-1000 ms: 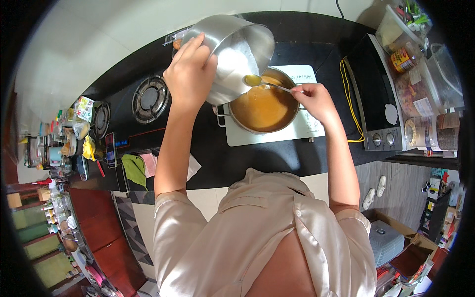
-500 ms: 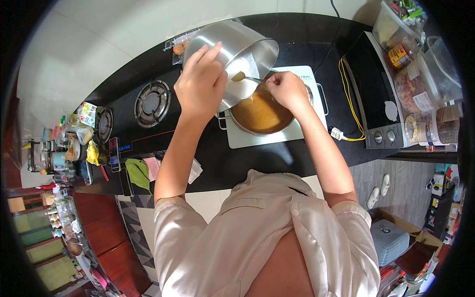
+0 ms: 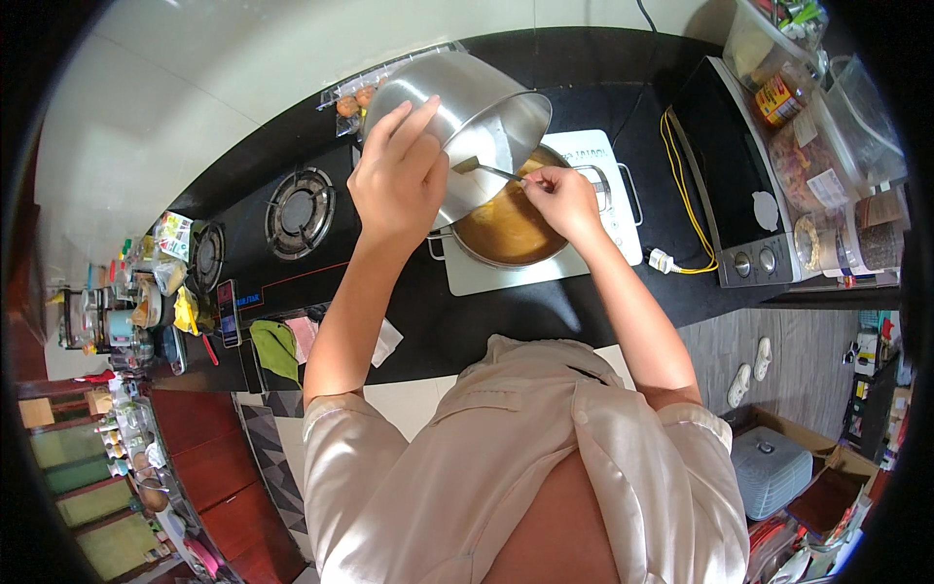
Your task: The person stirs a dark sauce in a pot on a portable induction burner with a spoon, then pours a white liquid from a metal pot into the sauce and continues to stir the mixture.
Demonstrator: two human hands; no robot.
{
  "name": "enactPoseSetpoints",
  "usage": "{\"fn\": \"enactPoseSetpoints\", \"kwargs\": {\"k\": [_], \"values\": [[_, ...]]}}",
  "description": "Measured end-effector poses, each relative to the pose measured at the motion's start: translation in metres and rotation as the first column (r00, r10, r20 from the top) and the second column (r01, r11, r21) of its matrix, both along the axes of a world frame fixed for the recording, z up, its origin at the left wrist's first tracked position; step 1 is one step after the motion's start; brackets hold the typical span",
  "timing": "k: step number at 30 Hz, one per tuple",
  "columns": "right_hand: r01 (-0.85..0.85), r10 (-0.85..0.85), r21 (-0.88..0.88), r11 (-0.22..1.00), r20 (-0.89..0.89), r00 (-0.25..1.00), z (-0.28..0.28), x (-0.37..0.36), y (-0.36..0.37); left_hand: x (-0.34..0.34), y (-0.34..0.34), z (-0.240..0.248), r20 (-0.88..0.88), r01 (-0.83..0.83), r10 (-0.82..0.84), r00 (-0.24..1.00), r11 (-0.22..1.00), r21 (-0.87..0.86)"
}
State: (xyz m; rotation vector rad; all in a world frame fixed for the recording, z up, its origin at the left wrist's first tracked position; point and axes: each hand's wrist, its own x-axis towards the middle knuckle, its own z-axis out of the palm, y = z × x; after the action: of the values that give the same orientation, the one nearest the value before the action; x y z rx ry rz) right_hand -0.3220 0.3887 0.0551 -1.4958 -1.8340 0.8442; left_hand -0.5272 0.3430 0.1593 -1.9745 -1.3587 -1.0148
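Note:
My left hand (image 3: 401,180) grips a large steel pot (image 3: 457,83) from its near left side, keeping it tipped with the mouth facing right and down. White residue or liquid coats part of its inner wall. In my right hand (image 3: 564,202) is a spoon (image 3: 501,173), pinched by its handle, its bowl inside the mouth of the tilted pot. Below both hands sits a second pan (image 3: 516,261) with brownish-orange liquid (image 3: 516,229), resting on a white portable cooktop (image 3: 584,261). The tilted pot covers the pan's far left part.
Left along the black counter is a gas burner (image 3: 301,209). A microwave (image 3: 730,165) stands at the right, with a yellow cord (image 3: 681,185) and white plug (image 3: 662,260) beside it. Green cloth (image 3: 276,348) hangs at the front edge. Eggs (image 3: 356,100) lie behind the tilted pot.
The spoon has shifted within the tilted pot's mouth and its handle shows more. My right hand has moved slightly down and left. The left hand still holds the pot tipped.

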Motion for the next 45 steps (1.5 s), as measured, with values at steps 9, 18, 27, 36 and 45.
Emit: {"fn": "enactPoseSetpoints", "kwargs": {"k": [9,18,27,36,45], "values": [[0.053,-0.052,0.089,0.995,-0.022,0.998,-0.011,0.013,-0.016,-0.001,0.001,-0.005,0.015,0.047,-0.047,0.999,0.999,0.016],[0.022,-0.023,-0.009,1.0,-0.029,0.999,-0.004,0.028,-0.03,-0.004,-0.002,-0.012,-0.007,0.062,-0.061,0.998,0.998,0.028],[0.034,-0.037,0.035,0.999,0.065,0.997,-0.004,0.043,-0.043,0.001,-0.013,-0.014,-0.083,0.099,-0.102,0.991,0.994,-0.034],[-0.039,0.038,0.003,0.999,0.092,0.995,-0.01,0.064,-0.05,0.002,-0.02,-0.022,-0.085,0.18,-0.178,0.98,0.984,0.013],[-0.072,0.079,-0.042,0.996,0.174,0.982,0.001,0.074,-0.059,0.005,-0.021,-0.024,-0.109,0.248,-0.245,0.963,0.969,0.012]]}}
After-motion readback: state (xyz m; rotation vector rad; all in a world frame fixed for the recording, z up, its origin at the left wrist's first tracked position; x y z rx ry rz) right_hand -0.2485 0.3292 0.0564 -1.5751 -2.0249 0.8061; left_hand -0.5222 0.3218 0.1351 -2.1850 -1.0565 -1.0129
